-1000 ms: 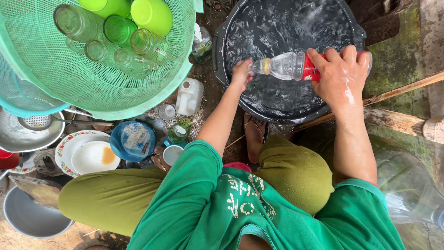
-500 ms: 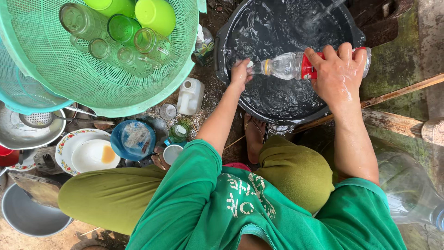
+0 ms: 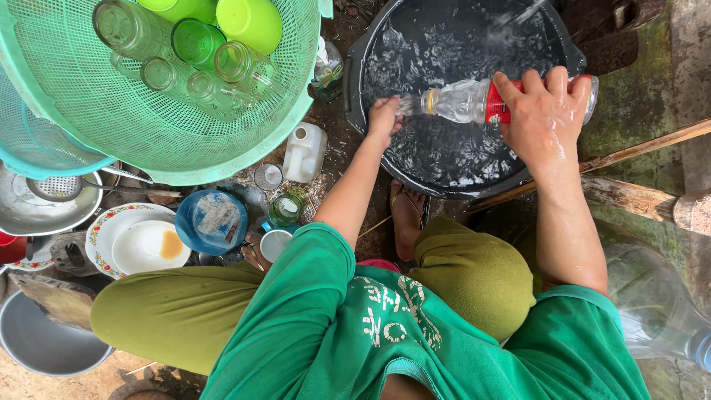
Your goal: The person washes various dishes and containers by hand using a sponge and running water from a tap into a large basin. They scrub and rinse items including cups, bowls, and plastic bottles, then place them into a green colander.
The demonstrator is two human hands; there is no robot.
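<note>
The clear plastic bottle (image 3: 463,101) with a red label lies horizontal over the black basin (image 3: 355,81) of water, neck toward 9 o'clock. Compared with one second earlier, the bottle sits at the same place over the water, but the left hand (image 3: 384,118) has closed in on the neck end: its fingers now curl at the bottle mouth, where before they rested on the basin rim. Whether they pinch a cap cannot be told. The right hand (image 3: 544,118) remains wrapped around the labelled body, fingers pressed over the top. The water surface shows more ripples and splash than before; judged from this, rinsing of the bottle is under way.

At 9 to 10 o'clock from the basin, a green mesh basket (image 3: 133,126) holds upturned glasses (image 3: 192,67) and green cups. At 8 o'clock stand a white jug (image 3: 304,152), a blue bowl (image 3: 211,221) and a floral plate (image 3: 111,222).
</note>
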